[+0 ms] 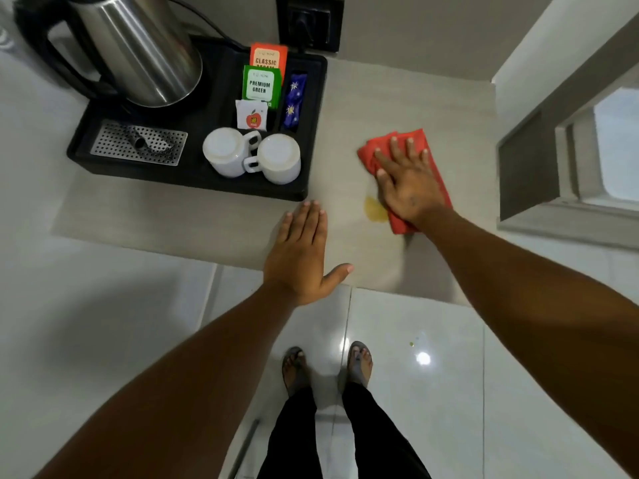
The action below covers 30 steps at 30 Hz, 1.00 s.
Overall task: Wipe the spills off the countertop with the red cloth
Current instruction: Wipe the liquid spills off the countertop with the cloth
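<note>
A folded red cloth (416, 140) lies on the beige countertop (397, 98) to the right of the tray. My right hand (406, 181) presses flat on top of it, fingers spread. A small yellow spill (374, 209) sits on the counter just left of the cloth's near end, touching its edge. My left hand (300, 252) rests flat and empty near the counter's front edge, in front of the tray's near right corner, fingers together and thumb out.
A black tray (193, 176) at the left holds a steel kettle (138, 53), two upturned white cups (252, 157), tea sachets (262, 81) and a perforated drip grille (138, 143). A wall socket (309, 22) is behind. A wall niche (567, 160) stands at right. Glossy tiled floor lies below.
</note>
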Motion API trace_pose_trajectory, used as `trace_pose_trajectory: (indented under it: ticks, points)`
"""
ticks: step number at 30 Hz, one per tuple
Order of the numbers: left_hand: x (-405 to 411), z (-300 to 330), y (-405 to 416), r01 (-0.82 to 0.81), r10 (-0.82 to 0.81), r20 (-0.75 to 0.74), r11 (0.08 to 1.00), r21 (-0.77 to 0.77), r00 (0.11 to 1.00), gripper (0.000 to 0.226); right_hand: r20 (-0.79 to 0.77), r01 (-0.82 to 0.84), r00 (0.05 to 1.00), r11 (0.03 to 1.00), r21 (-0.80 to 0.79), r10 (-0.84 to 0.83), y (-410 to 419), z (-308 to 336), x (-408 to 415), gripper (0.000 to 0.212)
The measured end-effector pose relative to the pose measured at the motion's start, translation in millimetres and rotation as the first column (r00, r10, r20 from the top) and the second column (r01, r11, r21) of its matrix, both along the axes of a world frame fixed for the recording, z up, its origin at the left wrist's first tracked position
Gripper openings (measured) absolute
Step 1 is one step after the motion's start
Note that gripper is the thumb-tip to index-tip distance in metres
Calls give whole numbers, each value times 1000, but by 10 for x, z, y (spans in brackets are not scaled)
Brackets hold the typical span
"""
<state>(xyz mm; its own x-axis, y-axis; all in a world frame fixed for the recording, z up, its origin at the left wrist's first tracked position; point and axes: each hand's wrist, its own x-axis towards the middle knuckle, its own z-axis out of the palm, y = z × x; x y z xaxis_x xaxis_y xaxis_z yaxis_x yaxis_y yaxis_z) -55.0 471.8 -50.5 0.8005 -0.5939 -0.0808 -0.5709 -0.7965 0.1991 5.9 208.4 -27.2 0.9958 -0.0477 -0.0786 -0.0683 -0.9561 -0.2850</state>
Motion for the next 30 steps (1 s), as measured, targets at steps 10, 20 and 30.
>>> trace_pose_trajectory:
  ticks: [10,20,30]
  points:
    - [155,34,344,233,-233,16,972,31,972,109,-53,115,992,993,-23,-116,-57,-30,-1496,54]
    - [212,22,301,285,-288,29,955,86,957,111,9,275,961,961,31,-276,865,-65,-920,53]
    - [219,76,322,293,-293,-12,953,74,956,125,-35,638,769,770,-23,-639,227,-77,-1218,60]
